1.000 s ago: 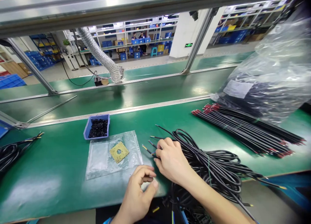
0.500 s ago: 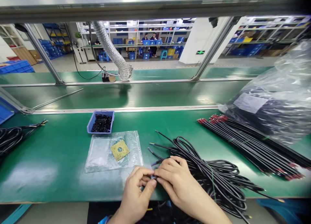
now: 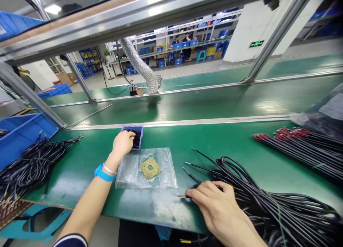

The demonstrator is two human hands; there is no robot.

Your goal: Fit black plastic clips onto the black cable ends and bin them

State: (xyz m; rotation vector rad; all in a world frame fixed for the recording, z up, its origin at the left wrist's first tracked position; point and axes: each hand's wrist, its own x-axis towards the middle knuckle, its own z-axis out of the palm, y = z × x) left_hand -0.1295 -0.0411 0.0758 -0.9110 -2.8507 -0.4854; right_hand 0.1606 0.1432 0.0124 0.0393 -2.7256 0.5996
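1. Black cable bundle is sprawled over the desk's near edge, right side. Right hand is curled over the stripped ends; can't tell if it's gripping.
2. Left hand has fingers dipped in the parts bin near the far edge, no telling if anything's pinched.
3. Clear bag with a yellow plate sits between.
4. Red-tipped cables: toward the far right corner.

On or in the plastic bag lies 1 plate. Behind the bag's left half stands 1 bin of small parts, the left hand at it. Right of the bag lie looped cables, then straight cables; left, 1 cable heap.
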